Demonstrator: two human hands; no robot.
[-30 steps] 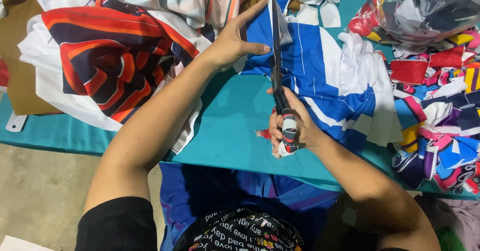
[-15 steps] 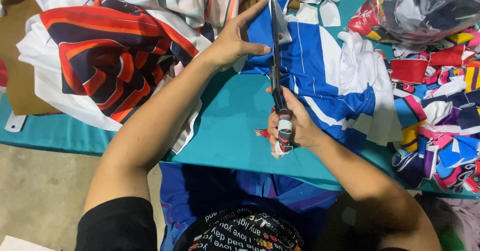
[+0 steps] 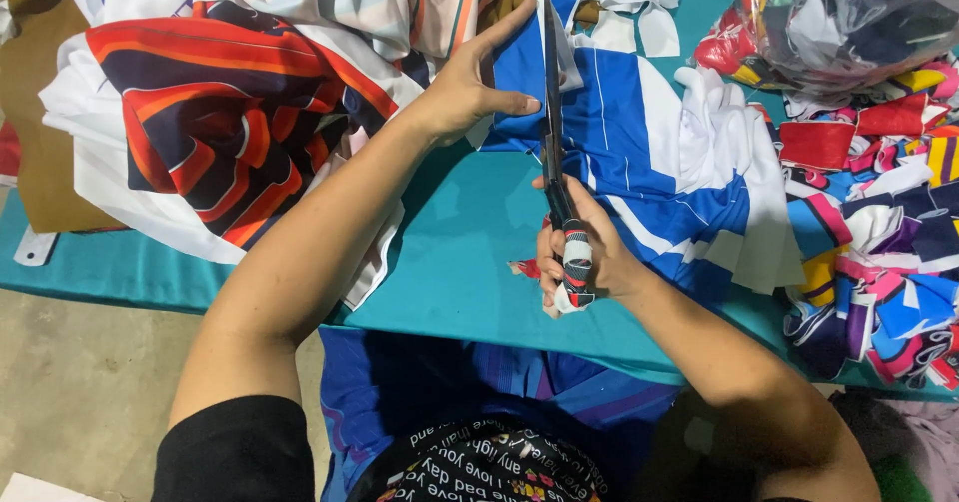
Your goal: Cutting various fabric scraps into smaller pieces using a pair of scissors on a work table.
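Right hand (image 3: pixel 584 252) gripped long scissors (image 3: pixel 551 112), center frame; left hand (image 3: pixel 470 87), open, flattened blue-white fabric (image 3: pixel 639 132) beside blades. Fingers risked a nick.

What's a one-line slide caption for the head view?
Right hand runs scissors along blue-and-white fabric that the left hand holds flat on a teal table.

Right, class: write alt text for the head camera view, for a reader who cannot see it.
A person's right hand holds long scissors against blue-and-white fabric on a teal table, while the left hand presses the cloth flat beside the blades. A red, navy and white printed cloth lies to the left, and colourful scraps are heaped on the right.
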